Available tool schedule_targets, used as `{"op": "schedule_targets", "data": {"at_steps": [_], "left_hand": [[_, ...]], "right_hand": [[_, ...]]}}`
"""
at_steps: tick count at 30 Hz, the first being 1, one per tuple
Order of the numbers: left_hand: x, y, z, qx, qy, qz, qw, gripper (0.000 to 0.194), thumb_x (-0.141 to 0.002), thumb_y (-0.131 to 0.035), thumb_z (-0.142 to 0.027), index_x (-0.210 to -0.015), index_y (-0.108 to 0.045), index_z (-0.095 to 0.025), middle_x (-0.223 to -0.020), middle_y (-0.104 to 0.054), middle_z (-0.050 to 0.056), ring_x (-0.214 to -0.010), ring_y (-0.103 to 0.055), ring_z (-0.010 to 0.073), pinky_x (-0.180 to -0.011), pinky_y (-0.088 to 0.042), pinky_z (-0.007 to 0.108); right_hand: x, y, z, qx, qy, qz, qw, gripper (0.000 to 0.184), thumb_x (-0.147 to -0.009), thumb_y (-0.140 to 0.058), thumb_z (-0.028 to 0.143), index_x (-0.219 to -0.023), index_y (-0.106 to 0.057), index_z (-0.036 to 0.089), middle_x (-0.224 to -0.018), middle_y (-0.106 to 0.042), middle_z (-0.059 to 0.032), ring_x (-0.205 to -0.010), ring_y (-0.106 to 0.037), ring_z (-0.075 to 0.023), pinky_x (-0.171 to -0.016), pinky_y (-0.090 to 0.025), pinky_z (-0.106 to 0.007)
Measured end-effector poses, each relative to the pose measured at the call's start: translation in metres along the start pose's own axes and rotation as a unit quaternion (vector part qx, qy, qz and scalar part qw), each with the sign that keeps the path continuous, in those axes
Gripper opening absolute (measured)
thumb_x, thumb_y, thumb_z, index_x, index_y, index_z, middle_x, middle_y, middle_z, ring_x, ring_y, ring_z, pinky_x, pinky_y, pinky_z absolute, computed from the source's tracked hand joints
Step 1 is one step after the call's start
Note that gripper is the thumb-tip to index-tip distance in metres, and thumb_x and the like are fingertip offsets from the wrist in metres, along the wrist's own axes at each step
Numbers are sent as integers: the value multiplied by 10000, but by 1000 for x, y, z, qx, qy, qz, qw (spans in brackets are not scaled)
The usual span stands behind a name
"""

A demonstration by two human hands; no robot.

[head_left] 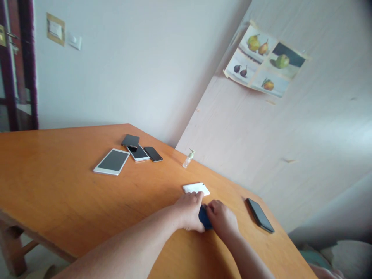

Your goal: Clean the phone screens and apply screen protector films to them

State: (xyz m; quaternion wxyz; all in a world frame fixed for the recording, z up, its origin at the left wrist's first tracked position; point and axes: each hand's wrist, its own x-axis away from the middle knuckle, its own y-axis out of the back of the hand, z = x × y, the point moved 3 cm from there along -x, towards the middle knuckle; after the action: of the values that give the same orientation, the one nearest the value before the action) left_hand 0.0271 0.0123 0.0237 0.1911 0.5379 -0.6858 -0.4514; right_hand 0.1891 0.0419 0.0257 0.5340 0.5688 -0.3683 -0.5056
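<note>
Both hands are together over the table, around a small dark blue item (205,218) whose kind I cannot make out; it looks like cloth. My left hand (190,212) curls around its left side, thumb toward me. On its right side, my right hand (222,217) is closed, with the fingertips pressed against its upper part. The hands cover much of it. A white phone (197,188) lies just beyond my left fingers, its back facing up. Whether the fingers touch that phone I cannot tell.
On the wooden table (72,193) lie a white tablet (112,162), a white phone (138,154), a dark flat case (130,140) overlapping it and a black phone (153,154). A pump bottle (188,158) stands near the far edge. Another black device (259,215) is at right.
</note>
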Motion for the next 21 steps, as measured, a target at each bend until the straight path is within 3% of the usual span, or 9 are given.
{"op": "schedule_targets", "data": {"at_steps": [4, 7, 14, 16, 21], "left_hand": [[0, 2, -1, 3, 0, 5, 1000, 915, -463, -773, -462, -1264, -422, -191, -1161, -599, 142, -1045, -592, 349, -872, -491, 418], [-1, 3, -2, -2, 2, 12, 1000, 876, -467, -768, -463, -1233, -442, -189, -1156, -601, 143, -1049, -589, 351, -878, -488, 421], [0, 1, -1, -12, 6, 4, 1000, 892, -468, -757, -472, -1251, -432, -197, -1146, -602, 142, -1039, -595, 353, -858, -493, 419], [0, 0, -1, -14, 7, 2, 1000, 868, -468, -753, -470, -1233, -450, -196, -1139, -603, 140, -1030, -597, 352, -847, -498, 415], [-1, 1, -2, -11, -12, 0, 1000, 863, -479, -747, -463, -1244, -459, -183, -1129, -606, 140, -1019, -598, 344, -859, -500, 421]], "right_hand": [[-4, 6, -38, 99, -96, 15, 990, 288, -927, -410, 378, -839, -634, 220, -907, -672, -68, -817, -615, -212, -587, -289, -280], [-3, 7, -38, 90, -113, 21, 989, 284, -923, -406, 360, -827, -631, 216, -902, -672, -73, -799, -612, -212, -582, -284, -281], [8, -3, 16, -107, 48, 48, 992, 199, -853, -517, 341, -755, -628, 207, -781, -667, -17, -723, -582, -154, -598, -321, -248], [6, -3, 8, -96, 35, 45, 994, 192, -850, -517, 337, -761, -631, 211, -777, -664, -17, -717, -578, -156, -593, -314, -251], [3, 4, -40, 5, -82, -6, 997, 203, -870, -465, 295, -796, -640, 223, -831, -644, -46, -781, -583, -190, -598, -296, -270]]}}
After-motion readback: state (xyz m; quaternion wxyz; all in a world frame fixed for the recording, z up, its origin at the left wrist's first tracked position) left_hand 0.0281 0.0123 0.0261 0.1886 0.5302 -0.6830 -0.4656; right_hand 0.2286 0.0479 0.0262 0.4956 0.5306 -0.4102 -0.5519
